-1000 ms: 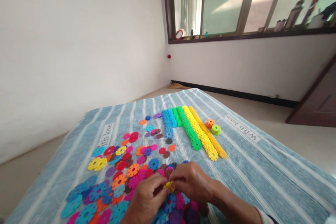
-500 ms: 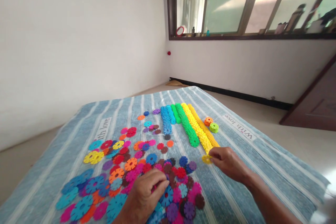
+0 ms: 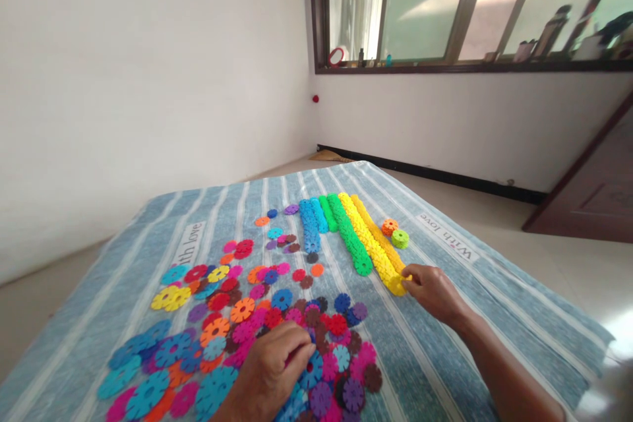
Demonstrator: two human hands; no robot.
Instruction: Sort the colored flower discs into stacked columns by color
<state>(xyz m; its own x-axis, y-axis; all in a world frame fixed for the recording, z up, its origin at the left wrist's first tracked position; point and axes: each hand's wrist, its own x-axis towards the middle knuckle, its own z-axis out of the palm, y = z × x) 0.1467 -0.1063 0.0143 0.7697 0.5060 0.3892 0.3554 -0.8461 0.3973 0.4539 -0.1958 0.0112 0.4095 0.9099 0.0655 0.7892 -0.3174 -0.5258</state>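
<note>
My right hand [image 3: 432,290] pinches the right edge of a yellow notched disc [image 3: 397,286], which lies at the near end of a long row of overlapping yellow discs [image 3: 368,241]. To the left of that runs a green row [image 3: 349,231], and along its right side an orange-yellow row [image 3: 378,231]. Over a loose pile of mixed notched discs [image 3: 242,310] rests my left hand [image 3: 271,366], its fingers curled closed. Whatever may be inside its fingers is hidden.
Shorter blue rows [image 3: 310,227] lie left of the green ones. An orange stack [image 3: 390,227] and a lime stack [image 3: 400,239] stand right of the rows. A striped blue cloth [image 3: 459,297] covers the table. Beyond are a wall and a window ledge [image 3: 445,68].
My right hand has moved the yellow disc slightly up and onto the near end of the yellow row. The left hand has stayed over the pile, and the view has shifted slightly.
</note>
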